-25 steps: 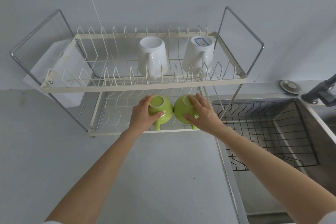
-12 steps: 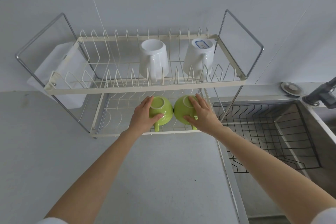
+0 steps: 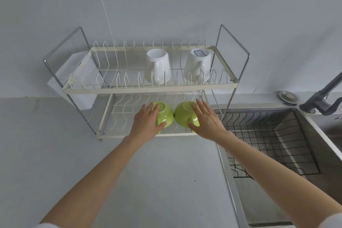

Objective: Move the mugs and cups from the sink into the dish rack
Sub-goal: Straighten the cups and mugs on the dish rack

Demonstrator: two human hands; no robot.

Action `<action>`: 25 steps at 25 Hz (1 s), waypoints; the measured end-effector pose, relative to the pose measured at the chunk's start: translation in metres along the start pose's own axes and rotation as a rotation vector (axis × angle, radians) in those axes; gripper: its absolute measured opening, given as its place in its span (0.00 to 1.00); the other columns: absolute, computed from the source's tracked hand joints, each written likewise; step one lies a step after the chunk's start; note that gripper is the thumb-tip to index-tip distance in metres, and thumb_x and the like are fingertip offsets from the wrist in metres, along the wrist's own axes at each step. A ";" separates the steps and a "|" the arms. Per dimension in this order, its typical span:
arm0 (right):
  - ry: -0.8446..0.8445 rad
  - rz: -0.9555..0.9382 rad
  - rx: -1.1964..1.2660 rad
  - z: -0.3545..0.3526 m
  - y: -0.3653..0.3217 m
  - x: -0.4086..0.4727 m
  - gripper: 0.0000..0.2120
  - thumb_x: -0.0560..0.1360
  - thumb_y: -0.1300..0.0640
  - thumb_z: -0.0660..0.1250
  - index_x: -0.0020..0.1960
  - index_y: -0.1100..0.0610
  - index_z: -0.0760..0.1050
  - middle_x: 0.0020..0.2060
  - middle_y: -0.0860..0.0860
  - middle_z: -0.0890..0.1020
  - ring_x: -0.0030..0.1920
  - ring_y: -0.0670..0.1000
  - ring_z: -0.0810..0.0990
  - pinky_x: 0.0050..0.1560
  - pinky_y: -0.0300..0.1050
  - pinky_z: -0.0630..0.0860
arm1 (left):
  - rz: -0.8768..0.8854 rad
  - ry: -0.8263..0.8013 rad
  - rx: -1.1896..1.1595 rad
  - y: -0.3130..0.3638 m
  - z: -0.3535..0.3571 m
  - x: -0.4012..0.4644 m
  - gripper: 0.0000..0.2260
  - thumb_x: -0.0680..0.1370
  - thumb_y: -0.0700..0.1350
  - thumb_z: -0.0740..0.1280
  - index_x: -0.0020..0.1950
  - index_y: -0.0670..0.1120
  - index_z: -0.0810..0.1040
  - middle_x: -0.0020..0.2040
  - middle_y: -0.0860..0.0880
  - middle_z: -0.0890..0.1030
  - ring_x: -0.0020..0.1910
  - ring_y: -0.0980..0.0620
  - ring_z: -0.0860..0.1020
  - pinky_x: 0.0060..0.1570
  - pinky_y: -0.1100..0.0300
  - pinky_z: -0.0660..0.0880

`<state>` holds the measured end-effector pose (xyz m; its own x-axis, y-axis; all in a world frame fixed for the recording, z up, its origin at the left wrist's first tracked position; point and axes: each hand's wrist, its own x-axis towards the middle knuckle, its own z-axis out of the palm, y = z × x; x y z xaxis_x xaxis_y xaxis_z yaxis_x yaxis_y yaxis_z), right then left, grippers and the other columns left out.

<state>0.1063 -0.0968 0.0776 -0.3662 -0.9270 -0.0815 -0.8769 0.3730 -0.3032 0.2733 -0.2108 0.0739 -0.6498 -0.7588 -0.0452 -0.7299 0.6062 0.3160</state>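
On the dish rack's [image 3: 149, 89] lower shelf, two upturned green cups touch; left hand [image 3: 146, 122] and right hand [image 3: 205, 122] rest atop them, fingers spread.

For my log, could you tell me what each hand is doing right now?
Left hand: open, fingers spread over the left green cup.
Right hand: open, resting against the right green cup.

glossy green cups [image 3: 165, 114], glossy white mugs [image 3: 157, 68], cream-coated wire rack [image 3: 148, 89], brushed steel sink [image 3: 288, 135], matt grey counter [image 3: 148, 181].
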 end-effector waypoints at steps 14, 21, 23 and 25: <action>0.215 -0.205 -0.075 -0.047 -0.020 -0.086 0.31 0.76 0.48 0.62 0.74 0.53 0.54 0.76 0.51 0.57 0.76 0.53 0.53 0.76 0.49 0.50 | 0.149 0.301 0.078 0.042 -0.051 -0.086 0.24 0.76 0.51 0.63 0.69 0.46 0.65 0.69 0.48 0.71 0.69 0.47 0.67 0.64 0.51 0.66; 0.396 -0.277 -0.047 -0.096 -0.035 -0.087 0.25 0.76 0.51 0.63 0.70 0.54 0.64 0.70 0.52 0.69 0.70 0.55 0.66 0.68 0.49 0.65 | 0.165 0.421 0.072 0.065 -0.109 -0.088 0.19 0.76 0.50 0.61 0.66 0.48 0.69 0.64 0.49 0.76 0.63 0.46 0.73 0.57 0.52 0.71; 0.449 -0.292 -0.040 -0.112 -0.038 -0.081 0.23 0.76 0.52 0.63 0.69 0.55 0.66 0.68 0.52 0.71 0.67 0.56 0.69 0.64 0.51 0.69 | 0.177 0.468 0.030 0.071 -0.126 -0.083 0.17 0.77 0.50 0.61 0.65 0.48 0.70 0.62 0.50 0.78 0.62 0.47 0.75 0.55 0.52 0.72; 0.475 -0.296 -0.034 -0.128 -0.041 -0.073 0.22 0.76 0.53 0.62 0.69 0.55 0.66 0.67 0.53 0.72 0.65 0.56 0.70 0.60 0.51 0.71 | 0.177 0.489 0.017 0.073 -0.142 -0.075 0.16 0.77 0.49 0.60 0.64 0.48 0.71 0.62 0.50 0.78 0.62 0.47 0.75 0.54 0.52 0.73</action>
<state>0.1297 -0.0390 0.2172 -0.1956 -0.8757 0.4414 -0.9703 0.1074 -0.2169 0.2989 -0.1433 0.2348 -0.5912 -0.6648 0.4566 -0.6239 0.7358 0.2635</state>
